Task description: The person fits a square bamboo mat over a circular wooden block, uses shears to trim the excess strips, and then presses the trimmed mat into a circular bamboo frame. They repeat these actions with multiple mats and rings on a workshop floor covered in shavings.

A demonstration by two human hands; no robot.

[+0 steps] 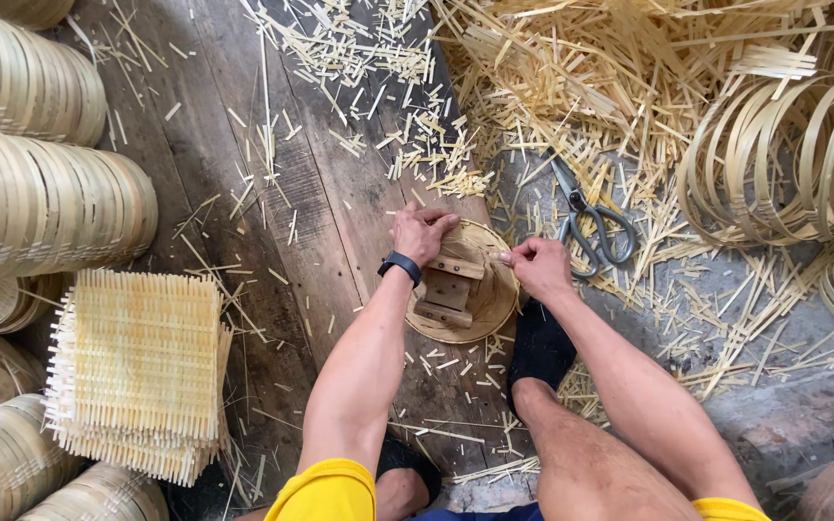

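Head view, looking straight down: the person sits over a round bamboo hoop frame (465, 289) that lies flat on the wooden plank floor, near the edge where the planks meet the grey concrete. Wooden block pieces (448, 289) sit inside the hoop. The left hand (422, 232), with a dark wristband, rests on the far rim, fingers curled down onto the top block and closed around its edge. The right hand (536, 262) pinches the right rim, thumb and fingertips closed tight on it; whether a thin strip is held between them is too small to tell.

As a judgement, the hoop is already bent and closed into a ring, yet no woven bottom sits in it, so this piece looks partway made. A pile of square slat mats (137, 371) waits at the left of the planks, finished round rims (45, 203) are stacked beyond it, loose hoops (784, 164) lie at the right, and scissors (586, 222) rest on the concrete among offcuts.
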